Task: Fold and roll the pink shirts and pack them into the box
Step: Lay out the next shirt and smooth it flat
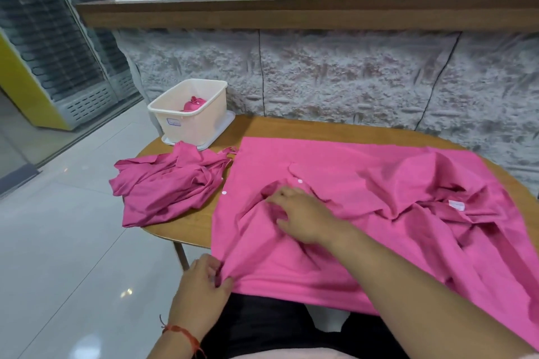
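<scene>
A pink shirt [364, 183] lies spread on the table [291, 127] — the left hand [201, 285] pinches its near corner at 7 o'clock, and the right hand [300, 213] rests on its middle, fingers apart. At 10 o'clock the box [198, 125] holds a rolled shirt [194, 103] — a crumpled pile [166, 183] lies at 9.

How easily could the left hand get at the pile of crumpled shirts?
Probably yes, easily: nothing stands between the left hand and the pile. It lies open on the left end of the table. The hand first must release the spread shirt, whose corner it pinches.
</scene>
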Demonstrator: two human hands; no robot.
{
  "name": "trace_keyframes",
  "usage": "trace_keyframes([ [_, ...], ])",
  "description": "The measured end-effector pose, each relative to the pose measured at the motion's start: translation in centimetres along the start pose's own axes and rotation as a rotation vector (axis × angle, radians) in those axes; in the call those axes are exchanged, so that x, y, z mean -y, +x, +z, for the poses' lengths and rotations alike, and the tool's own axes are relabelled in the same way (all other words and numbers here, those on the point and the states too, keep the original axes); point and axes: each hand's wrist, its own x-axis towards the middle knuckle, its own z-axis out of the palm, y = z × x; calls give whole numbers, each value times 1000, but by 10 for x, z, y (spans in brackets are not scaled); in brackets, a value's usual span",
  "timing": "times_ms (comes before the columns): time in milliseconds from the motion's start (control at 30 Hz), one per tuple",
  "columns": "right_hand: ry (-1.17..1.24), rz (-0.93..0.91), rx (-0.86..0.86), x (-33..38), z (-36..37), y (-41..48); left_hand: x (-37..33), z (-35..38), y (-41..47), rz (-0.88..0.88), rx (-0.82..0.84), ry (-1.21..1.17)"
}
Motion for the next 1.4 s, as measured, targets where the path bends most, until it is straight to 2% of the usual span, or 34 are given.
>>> trace_keyframes([
  [133,-98,16,82,7,31,8,13,-7,-8,-1,181,-161],
  [267,-132,73,179,3,46,11,-4,-16,-4,-92,291,-561],
  [467,-139,75,154,-2,63,8,-5,-32,14,-206,385,-1061],
  [633,-112,78,95,-7,75,4,-8,-27,17,-359,513,-1198],
  [733,-100,85,86,-9,78,4,0,-33,15,-351,557,-1002],
  [833,-86,86,71,-10,80,4,4,-47,15,-239,463,-573],
  [967,-80,88,63,-10,81,3,12,-68,13,-130,406,-244],
  [1033,-83,91,68,-9,81,3,22,-76,10,-97,432,-171],
  [1167,-79,93,77,-10,81,3,25,-87,6,-172,521,-223],
  [1267,-66,93,86,-8,79,2,19,-95,10,-189,440,-160],
  [1400,-63,77,145,-5,67,2,2,-93,29,-44,208,157],
])
